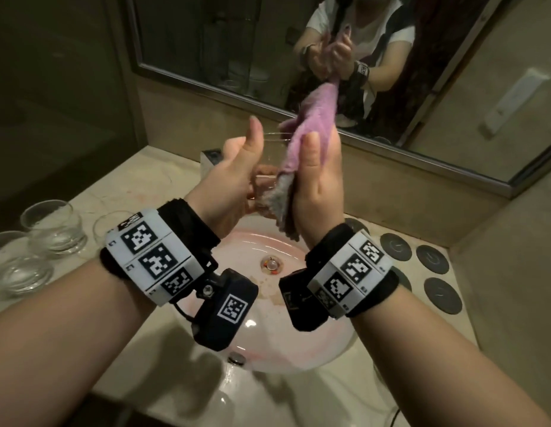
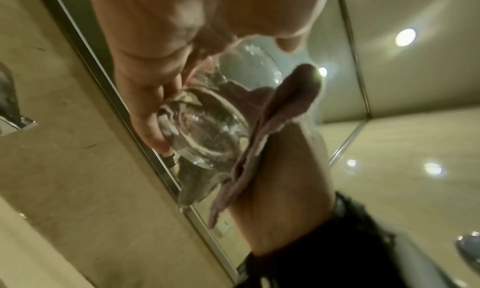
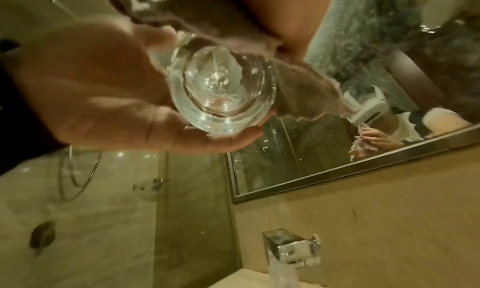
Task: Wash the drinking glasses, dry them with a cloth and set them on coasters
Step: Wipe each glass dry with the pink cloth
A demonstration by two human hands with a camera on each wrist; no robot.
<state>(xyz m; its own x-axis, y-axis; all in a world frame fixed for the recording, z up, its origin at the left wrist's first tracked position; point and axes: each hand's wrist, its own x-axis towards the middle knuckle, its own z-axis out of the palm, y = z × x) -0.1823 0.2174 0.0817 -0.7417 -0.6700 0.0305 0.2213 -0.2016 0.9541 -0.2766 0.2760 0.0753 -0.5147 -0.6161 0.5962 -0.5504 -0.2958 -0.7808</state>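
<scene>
Over the pink sink [image 1: 299, 349] my left hand [image 1: 240, 171] holds a clear drinking glass [image 1: 269, 140], thumb pointing up, fingers curled round its lower part. The glass [image 3: 223, 91] shows its thick base to the right wrist view, and droplets cling to it [image 2: 207, 136]. My right hand [image 1: 317, 180] grips a pink cloth [image 1: 311, 124] and presses it against the right side of the glass. The cloth [image 2: 280, 107] lies between that palm and the glass wall, its lower end hanging towards the sink.
Three more clear glasses [image 1: 52, 226] stand on the counter to the left of the sink. Several dark round coasters [image 1: 432, 258] lie on the counter to the right. A chrome faucet [image 3: 291, 251] stands behind the sink, below the mirror [image 1: 237, 41].
</scene>
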